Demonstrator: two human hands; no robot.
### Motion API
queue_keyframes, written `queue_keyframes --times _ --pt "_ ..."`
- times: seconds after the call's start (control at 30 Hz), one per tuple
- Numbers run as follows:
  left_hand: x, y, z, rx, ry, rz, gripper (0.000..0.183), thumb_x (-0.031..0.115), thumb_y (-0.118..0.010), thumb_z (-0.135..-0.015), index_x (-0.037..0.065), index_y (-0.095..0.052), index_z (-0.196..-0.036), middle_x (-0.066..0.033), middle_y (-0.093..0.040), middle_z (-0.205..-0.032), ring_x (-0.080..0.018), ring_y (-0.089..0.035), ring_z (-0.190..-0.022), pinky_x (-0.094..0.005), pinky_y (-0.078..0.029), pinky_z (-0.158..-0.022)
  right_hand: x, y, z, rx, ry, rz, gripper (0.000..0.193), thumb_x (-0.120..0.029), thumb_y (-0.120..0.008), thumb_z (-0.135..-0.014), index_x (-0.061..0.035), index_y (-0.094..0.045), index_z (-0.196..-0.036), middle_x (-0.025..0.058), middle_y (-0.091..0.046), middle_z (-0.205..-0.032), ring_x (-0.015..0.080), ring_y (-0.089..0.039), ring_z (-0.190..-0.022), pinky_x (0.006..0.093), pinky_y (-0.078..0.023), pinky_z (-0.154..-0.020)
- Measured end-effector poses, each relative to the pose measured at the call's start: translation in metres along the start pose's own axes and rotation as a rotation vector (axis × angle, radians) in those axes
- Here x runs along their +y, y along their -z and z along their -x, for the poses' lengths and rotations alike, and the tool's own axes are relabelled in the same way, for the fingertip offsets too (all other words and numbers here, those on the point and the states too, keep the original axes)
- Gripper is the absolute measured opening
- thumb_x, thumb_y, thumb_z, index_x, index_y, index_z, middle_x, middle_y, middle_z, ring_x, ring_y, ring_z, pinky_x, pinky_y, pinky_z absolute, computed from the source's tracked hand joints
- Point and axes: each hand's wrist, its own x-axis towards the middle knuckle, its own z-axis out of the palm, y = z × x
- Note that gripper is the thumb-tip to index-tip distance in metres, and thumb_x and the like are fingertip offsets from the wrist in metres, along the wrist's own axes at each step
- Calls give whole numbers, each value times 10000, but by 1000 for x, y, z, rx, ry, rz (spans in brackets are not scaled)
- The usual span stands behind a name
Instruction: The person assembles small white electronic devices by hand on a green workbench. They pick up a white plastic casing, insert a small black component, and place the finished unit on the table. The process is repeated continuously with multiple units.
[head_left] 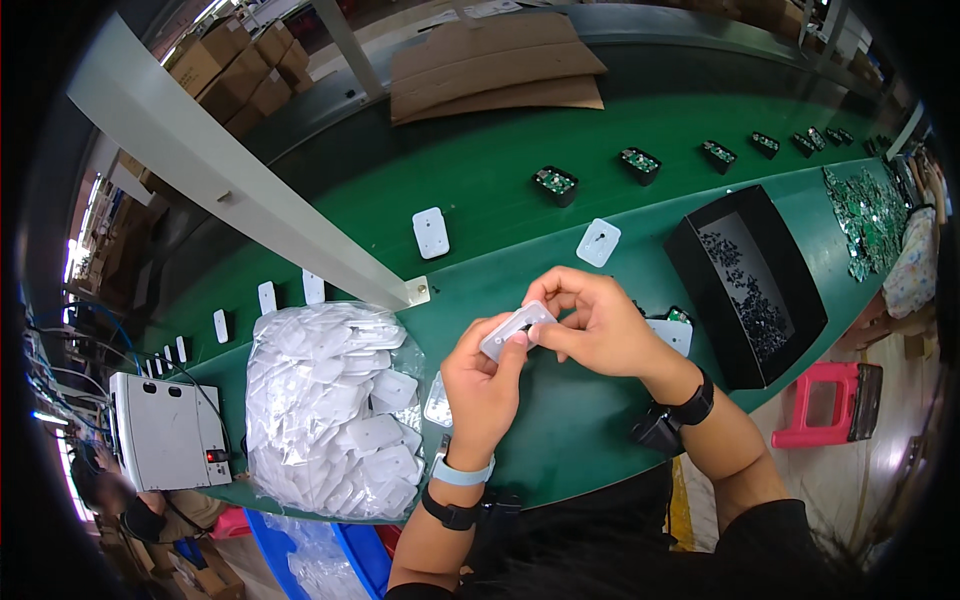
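both hands, left [482, 385] and right [598, 322], pinched one white cover [516, 329] in their grip; bag of covers [330, 410] lay at nine o'clock on the worktop [560, 430].

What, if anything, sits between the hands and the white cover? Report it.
Nothing visible does. Both the left hand and right hand already pinch the white cover directly, above the green belt.
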Motion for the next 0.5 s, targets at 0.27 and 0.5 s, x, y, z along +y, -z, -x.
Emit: queue_keyframes --times 0.27,0.5 --pt "1 2 -4 -43 52 28 184 26 -638 -992 -71 -673 -1144 -77 -716 -956 -111 -658 -817 -251 -538 -721 9 2 -1 -13 8 -23 199 -30 -716 -899 20 -653 -1081 42 -703 -928 67 -663 -838 214 -550 -628" --pt "-15 14 -7 -136 109 -113 170 82 -626 -1009 -60 -681 -1085 -84 -727 -852 -87 -660 -690 -242 -546 -631 6 16 -3 -89 48 200 295 -49 -767 -871 -6 -645 -1137 37 -676 -992 94 -646 -904 247 -558 -729"
